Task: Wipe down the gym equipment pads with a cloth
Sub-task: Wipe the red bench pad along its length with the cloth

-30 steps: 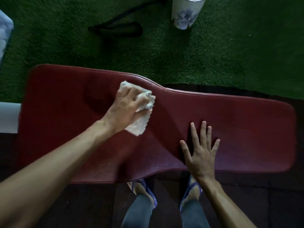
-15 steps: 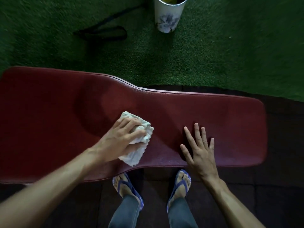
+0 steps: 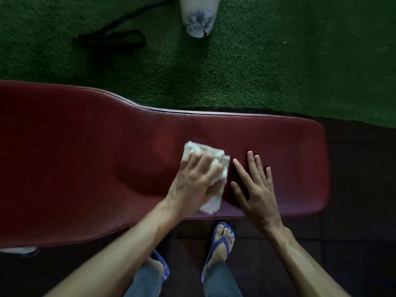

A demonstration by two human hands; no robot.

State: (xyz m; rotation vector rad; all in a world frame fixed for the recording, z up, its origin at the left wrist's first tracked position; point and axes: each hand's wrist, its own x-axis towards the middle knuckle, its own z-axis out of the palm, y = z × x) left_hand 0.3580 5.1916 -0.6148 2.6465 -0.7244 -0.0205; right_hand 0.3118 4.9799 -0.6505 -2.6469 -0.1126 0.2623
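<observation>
A long dark red bench pad [image 3: 85,157] runs across the view, wide at the left and narrow at the right. My left hand [image 3: 192,181] presses a crumpled white cloth [image 3: 205,153] flat on the narrow part of the pad, fingers over it. My right hand [image 3: 255,185] lies open and flat on the pad just right of the cloth, fingers spread, holding nothing.
Green artificial turf [image 3: 278,61] lies beyond the pad. A white patterned bin [image 3: 199,16] stands on it at the top. A black strap [image 3: 111,38] lies to its left. My feet in blue flip-flops [image 3: 220,243] stand on dark floor tiles [image 3: 353,243].
My left hand has slid the cloth to the right along the pad, ending close beside my right hand. The right hand has stayed flat on the pad.
</observation>
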